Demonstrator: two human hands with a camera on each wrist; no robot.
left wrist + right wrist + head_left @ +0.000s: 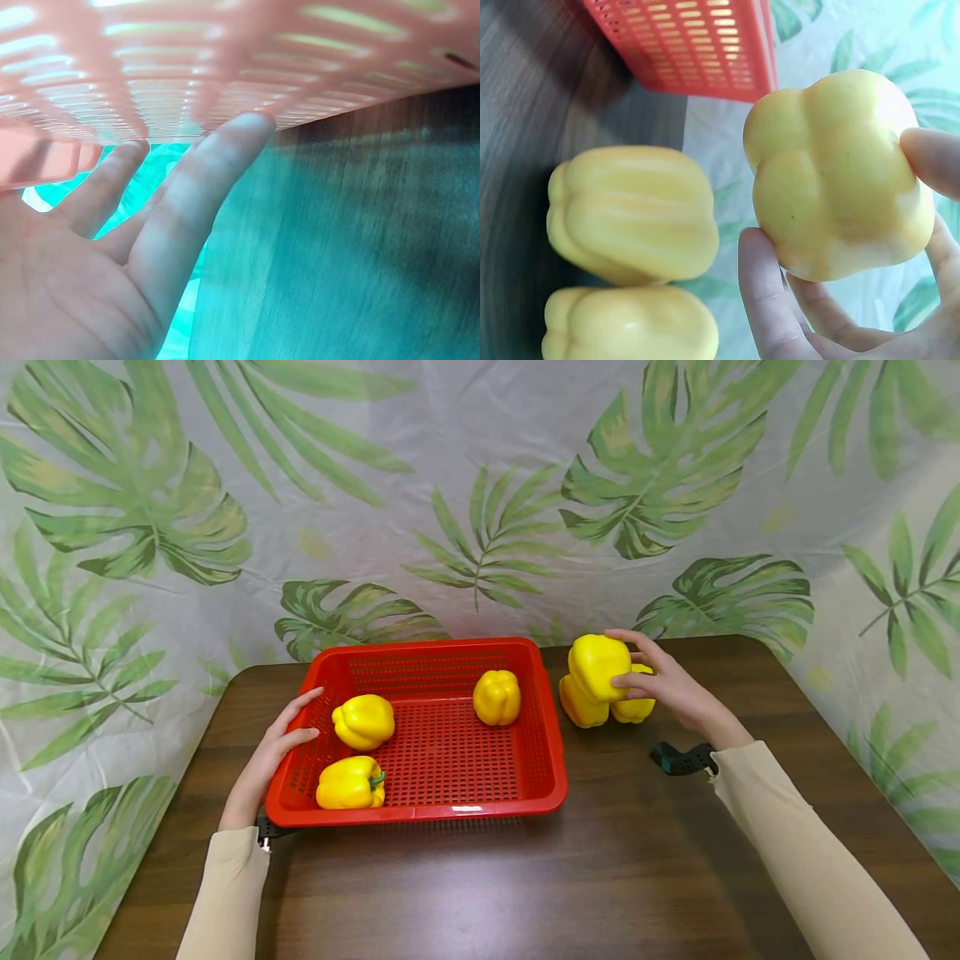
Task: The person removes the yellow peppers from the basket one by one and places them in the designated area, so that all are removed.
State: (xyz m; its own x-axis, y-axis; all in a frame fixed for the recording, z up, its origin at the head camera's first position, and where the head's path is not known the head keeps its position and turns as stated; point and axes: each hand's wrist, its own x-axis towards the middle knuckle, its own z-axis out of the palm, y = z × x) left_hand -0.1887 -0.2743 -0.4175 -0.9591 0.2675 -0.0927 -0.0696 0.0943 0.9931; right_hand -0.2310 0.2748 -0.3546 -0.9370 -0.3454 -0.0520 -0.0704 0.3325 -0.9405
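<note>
While the right hand (663, 685) grips a yellow pepper (597, 667) between thumb and fingers, that pepper sits lifted just above two more yellow peppers (581, 706) on the counter (600, 860), right of the red basket (540, 777). Right wrist view confirms it: thumb (769, 300) on one side of the held pepper (836, 176), fingertip (934, 157) on the other, base lobes facing the camera, the two loose peppers (630, 214) below and left, near each other; contact between them not clear.

Left hand (273, 752) lies flat against the basket's left outer wall, fingers straight, holding nothing. Left wrist view: fingers (195, 202) extended with tips touching the perforated basket wall (225, 60), wood counter (360, 240) beside.

Inside the basket: three yellow peppers, one near the left wall (363, 721), one at the front-left with green stem showing (350, 782), one toward the back right (497, 697). All three apart from each other.

Leaf-print cloth (465, 485) hangs behind the counter.
</note>
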